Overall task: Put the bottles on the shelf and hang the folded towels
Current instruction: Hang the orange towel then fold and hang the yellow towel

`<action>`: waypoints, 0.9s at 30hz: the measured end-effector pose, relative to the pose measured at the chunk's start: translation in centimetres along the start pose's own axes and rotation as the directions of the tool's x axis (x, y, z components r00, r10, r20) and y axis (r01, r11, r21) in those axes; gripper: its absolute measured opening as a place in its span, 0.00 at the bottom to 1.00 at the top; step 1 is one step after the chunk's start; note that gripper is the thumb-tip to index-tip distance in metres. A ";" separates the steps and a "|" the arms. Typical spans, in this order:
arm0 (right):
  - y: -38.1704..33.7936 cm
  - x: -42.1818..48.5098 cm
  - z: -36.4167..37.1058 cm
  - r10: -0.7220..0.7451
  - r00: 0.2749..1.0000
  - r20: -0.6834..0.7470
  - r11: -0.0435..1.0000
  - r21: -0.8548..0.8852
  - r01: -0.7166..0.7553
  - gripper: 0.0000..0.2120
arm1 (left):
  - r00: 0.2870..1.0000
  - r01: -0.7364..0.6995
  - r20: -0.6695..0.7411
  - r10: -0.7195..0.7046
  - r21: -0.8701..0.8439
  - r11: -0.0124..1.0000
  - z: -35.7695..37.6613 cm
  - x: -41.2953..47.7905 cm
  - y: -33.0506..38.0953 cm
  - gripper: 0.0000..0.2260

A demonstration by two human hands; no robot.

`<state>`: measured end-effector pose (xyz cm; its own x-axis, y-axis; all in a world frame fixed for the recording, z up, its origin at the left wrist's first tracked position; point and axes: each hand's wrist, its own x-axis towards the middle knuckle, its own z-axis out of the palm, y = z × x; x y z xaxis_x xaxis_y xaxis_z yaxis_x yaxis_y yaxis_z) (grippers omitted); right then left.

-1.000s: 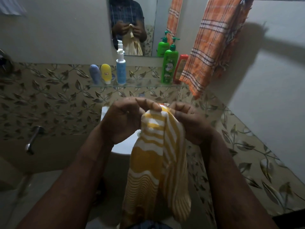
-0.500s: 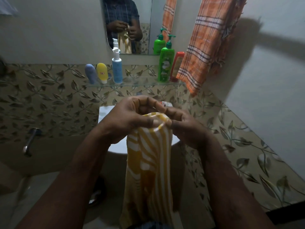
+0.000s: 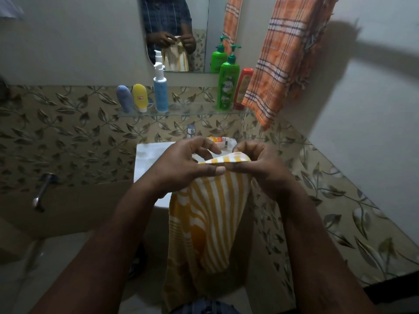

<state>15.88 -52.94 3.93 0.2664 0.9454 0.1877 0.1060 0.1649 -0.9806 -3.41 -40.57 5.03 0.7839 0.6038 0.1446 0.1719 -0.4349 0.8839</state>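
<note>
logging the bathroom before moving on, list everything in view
striped towel: 1, yellow and white, held over sink
checked towel: 1, orange, hanging upper right
glass shelf: 1, clear, under mirror
green pump bottle: 1, green, shelf right
red bottle: 1, red, beside it
blue pump bottle: 1, white and blue, shelf middle
yellow tube: 1, yellow, shelf left
grey tube: 1, blue-grey, leftmost
toothpaste tube: 1, orange, sink rim
left hand: 1, grip on towel's top edge
right hand: 1, same grip
</note>
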 end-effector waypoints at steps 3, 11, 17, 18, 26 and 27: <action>-0.7 -0.6 -0.6 -0.085 0.996 -0.038 0.983 -0.164 0.078 0.07 | 1.000 0.000 0.011 0.001 -0.097 0.995 0.8 -0.1 -0.5 0.05; -0.6 -2.5 -2.9 -0.127 0.969 -0.210 0.861 -0.509 0.002 0.04 | 0.992 0.031 -0.113 -0.053 -0.192 0.981 1.5 -0.1 -2.0 0.06; -1.1 -2.9 -1.0 -0.035 0.940 -0.340 0.999 0.014 0.042 0.07 | 0.994 0.030 -0.100 -0.053 -0.212 0.977 3.3 0.0 -2.1 0.07; -1.1 -2.8 -0.7 -0.030 0.930 -0.367 0.999 0.012 0.037 0.08 | 0.989 0.050 -0.116 -0.088 -0.296 0.954 3.6 0.0 -2.0 0.07; 0.2 -2.7 1.2 -0.038 0.947 -0.318 0.926 -0.367 -0.086 0.14 | 0.978 -0.003 -0.193 -0.075 -0.375 0.927 5.1 -0.3 -1.7 0.02; 0.3 -2.7 1.5 -0.038 0.966 -0.254 0.883 -0.462 -0.087 0.16 | 0.976 -0.014 -0.209 -0.067 -0.366 0.931 5.2 -0.3 -1.7 0.02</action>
<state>13.74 -55.04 3.01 0.4966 0.8361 0.2331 0.5132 -0.0663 -0.8557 -0.86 -43.48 1.18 0.6286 0.7579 0.1745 -0.0695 -0.1687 0.9832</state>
